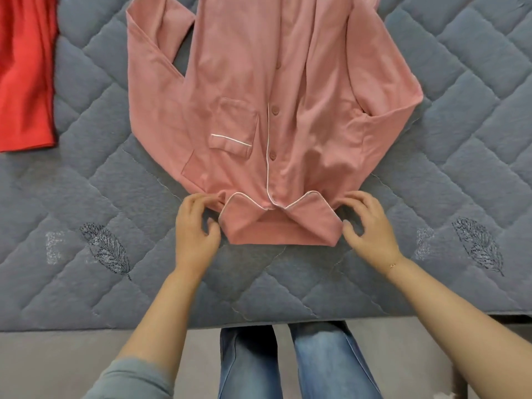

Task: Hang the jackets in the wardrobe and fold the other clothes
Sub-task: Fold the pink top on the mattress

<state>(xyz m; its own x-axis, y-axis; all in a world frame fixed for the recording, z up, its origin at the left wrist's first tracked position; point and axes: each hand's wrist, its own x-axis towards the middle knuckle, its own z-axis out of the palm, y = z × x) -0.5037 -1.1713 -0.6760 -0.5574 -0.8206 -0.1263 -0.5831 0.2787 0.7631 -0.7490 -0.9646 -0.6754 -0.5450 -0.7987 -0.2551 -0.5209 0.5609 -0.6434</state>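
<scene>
Quilted grey bed cover [86, 197], stitched in diamonds and embroidered with dark feathers, spanning the view beneath both hands. On it, directly beyond the fingertips, lies a pink pyjama shirt [259, 96], front side up, collar toward the person and hem toward the far edge; both long sleeves are folded inward over the body, the one beyond the left fingers bent at the elbow, the one beyond the right fingers crossing near the shoulder. A red garment [26, 73] lies flat well to the left of the left fingers, apart from the shirt and partly cut by the frame edge. Blue jeans [299, 364] on the person's legs show below the bed edge, between the forearms. Left hand [195, 226]: fingers curled, fingertips touching the shirt at the left end of the collar, thumb just beside the collar's outer edge; whether cloth is actually pinched cannot be told. Right hand [368, 226]: fingers curled and slightly spread, fingertips at the right end of the collar, thumb just beside the collar edge; again a pinch cannot be confirmed. Collar [276, 223], trimmed in white piping, lies between the two thumbs. Chest pocket [233, 133], with white-piped flap, beyond the left fingers. Buttons [275, 109] run along the placket, midway between the hands. A thin bracelet [392, 265] circles the right wrist.
</scene>
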